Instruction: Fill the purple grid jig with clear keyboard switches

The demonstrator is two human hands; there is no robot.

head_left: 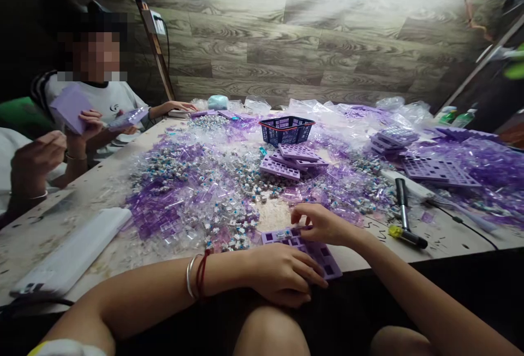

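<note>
My left hand [282, 274] curls over the near edge of a purple plastic grid tray [323, 255] that rests at the table's front edge, holding it. My right hand [321, 224] hovers over the tray's far end with fingertips pinched, seemingly on a small keyboard switch that is too small to make out clearly. Just beyond lies a big heap of small white-and-blue switches [245, 181] mixed with clear purple plastic pieces [164, 208].
A stack of purple trays [292, 160] and a dark blue basket [286, 129] sit mid-table. More purple trays [438, 170] lie right. A yellow-tipped pen tool [405, 233], a white bar [73, 255] at left. A person at far left holds a purple tray [71, 106].
</note>
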